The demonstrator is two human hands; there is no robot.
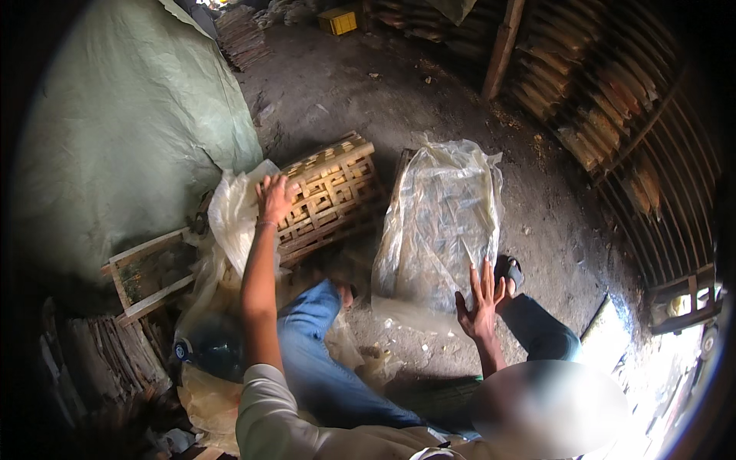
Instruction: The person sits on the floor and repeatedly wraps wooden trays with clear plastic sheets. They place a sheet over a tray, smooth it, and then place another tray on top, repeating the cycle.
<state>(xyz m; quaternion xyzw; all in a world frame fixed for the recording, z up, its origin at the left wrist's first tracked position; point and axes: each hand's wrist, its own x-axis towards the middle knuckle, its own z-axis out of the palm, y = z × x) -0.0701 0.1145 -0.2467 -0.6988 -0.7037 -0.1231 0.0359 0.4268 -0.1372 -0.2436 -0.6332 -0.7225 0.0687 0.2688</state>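
Note:
A woven bamboo basket (pixel 330 195) lies on the ground ahead, tilted towards the upper right. My left hand (pixel 276 198) is at its near left end, fingers spread over the basket and a bunched whitish plastic sheet (pixel 230 213) beside it. To the right, a translucent plastic cover (pixel 443 213) lies over a box-like, lattice-sided thing that shows only dimly through it. My right hand (pixel 482 310) is at the cover's lower right edge, fingers apart and gripping nothing. Whether its fingertips press on the plastic cannot be told.
A pale green tarpaulin (pixel 144 115) hangs at the left above a wooden frame (pixel 152 273). A large blue water bottle (pixel 215 348) lies by my left arm. Stacked flat pieces (pixel 109 356) stand lower left. A wooden post (pixel 503 52) and a yellow crate (pixel 338 22) stand farther off.

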